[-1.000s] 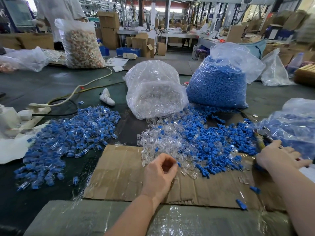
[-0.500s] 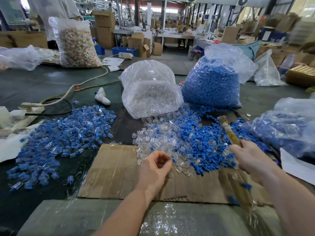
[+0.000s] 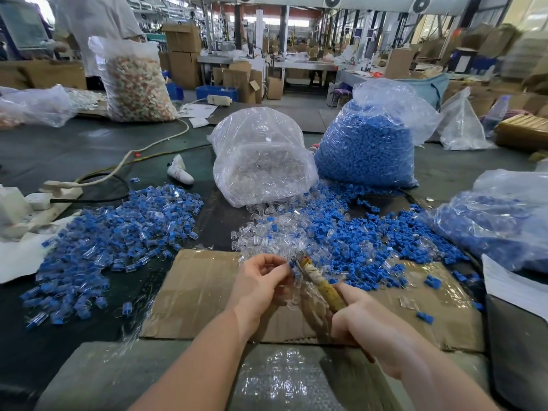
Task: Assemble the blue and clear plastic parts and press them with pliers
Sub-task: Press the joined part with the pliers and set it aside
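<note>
My left hand (image 3: 261,287) pinches a small blue and clear plastic part (image 3: 291,264) at its fingertips, above the cardboard sheet (image 3: 201,295). My right hand (image 3: 364,324) grips the yellowish handles of the pliers (image 3: 318,281). The pliers' jaws point up and left and sit right at the held part. Behind my hands lies a mixed heap of loose clear parts (image 3: 267,235) and loose blue parts (image 3: 355,241). A pile of joined blue and clear pieces (image 3: 118,232) spreads over the dark table on the left.
A bag of clear parts (image 3: 261,161) and a bag of blue parts (image 3: 367,143) stand behind the heap. Another bag of blue pieces (image 3: 504,215) lies at the right. Cables, a white power strip (image 3: 44,200) and white paper are at the left. A person stands far left.
My right hand brought the pliers from the right side of the table over to my left hand. My left hand stayed above the cardboard, still pinching the part.
</note>
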Action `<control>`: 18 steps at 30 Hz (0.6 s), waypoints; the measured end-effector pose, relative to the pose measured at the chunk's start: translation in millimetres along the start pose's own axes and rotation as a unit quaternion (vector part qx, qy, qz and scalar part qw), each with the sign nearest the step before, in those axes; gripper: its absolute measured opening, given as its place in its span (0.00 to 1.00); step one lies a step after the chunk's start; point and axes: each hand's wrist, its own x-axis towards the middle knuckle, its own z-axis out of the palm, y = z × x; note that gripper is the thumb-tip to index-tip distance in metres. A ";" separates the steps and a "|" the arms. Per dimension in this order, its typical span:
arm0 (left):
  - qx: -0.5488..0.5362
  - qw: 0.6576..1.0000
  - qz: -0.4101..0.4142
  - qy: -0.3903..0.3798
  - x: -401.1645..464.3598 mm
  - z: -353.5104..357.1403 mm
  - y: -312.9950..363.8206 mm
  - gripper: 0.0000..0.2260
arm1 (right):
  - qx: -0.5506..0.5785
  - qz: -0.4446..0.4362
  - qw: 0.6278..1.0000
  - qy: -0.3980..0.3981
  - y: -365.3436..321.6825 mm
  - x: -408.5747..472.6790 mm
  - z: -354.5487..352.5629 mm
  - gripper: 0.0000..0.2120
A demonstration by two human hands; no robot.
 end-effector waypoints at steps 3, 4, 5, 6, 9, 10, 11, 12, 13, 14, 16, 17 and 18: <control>-0.011 1.000 -0.003 -0.001 -0.2 1.1 1.5 0.03 | 0.020 0.001 1.000 -0.010 0.9 1.5 2.9 0.19; -0.012 1.000 -0.004 0.001 -0.1 1.2 1.6 0.03 | 0.028 0.001 1.000 -0.015 1.3 1.2 3.1 0.19; -0.012 1.000 -0.004 0.003 0.1 1.7 1.7 0.03 | 0.033 0.000 0.999 -0.018 1.7 0.8 3.1 0.19; -0.011 1.000 -0.004 0.006 0.3 2.1 1.5 0.03 | 0.032 -0.002 0.999 -0.021 2.1 0.0 2.8 0.19; -0.013 1.000 -0.004 0.011 1.0 3.4 1.8 0.03 | 0.020 -0.006 0.999 -0.026 2.0 -1.5 1.7 0.19; -0.014 1.000 -0.004 0.013 1.3 3.6 2.2 0.03 | 0.012 -0.008 0.999 -0.029 1.4 -1.9 1.4 0.19; -0.015 1.000 -0.005 0.014 1.3 3.7 2.8 0.03 | 0.004 -0.009 0.999 -0.034 1.2 -1.8 0.7 0.19; -0.018 1.000 -0.006 0.015 0.9 3.5 3.5 0.03 | -0.001 -0.010 0.999 -0.040 0.5 -1.7 -0.1 0.19; -0.021 1.000 -0.006 0.015 0.5 3.5 4.5 0.03 | -0.003 -0.011 0.999 -0.047 0.2 -1.4 -0.9 0.19; -0.023 1.000 -0.007 0.014 -0.4 3.2 5.5 0.03 | -0.003 -0.012 0.998 -0.054 -0.3 -1.4 -1.5 0.19; -0.026 1.000 -0.009 0.012 -2.0 3.6 7.3 0.03 | -0.008 -0.016 0.998 -0.060 -0.9 -0.9 -2.3 0.19; -0.027 1.000 -0.009 0.011 -2.8 3.9 8.1 0.03 | -0.012 -0.019 0.998 -0.060 -1.0 -0.5 -2.3 0.19; -0.026 1.000 -0.008 0.012 -3.2 4.2 8.4 0.03 | -0.016 -0.022 0.998 -0.060 -1.1 -0.2 -2.1 0.19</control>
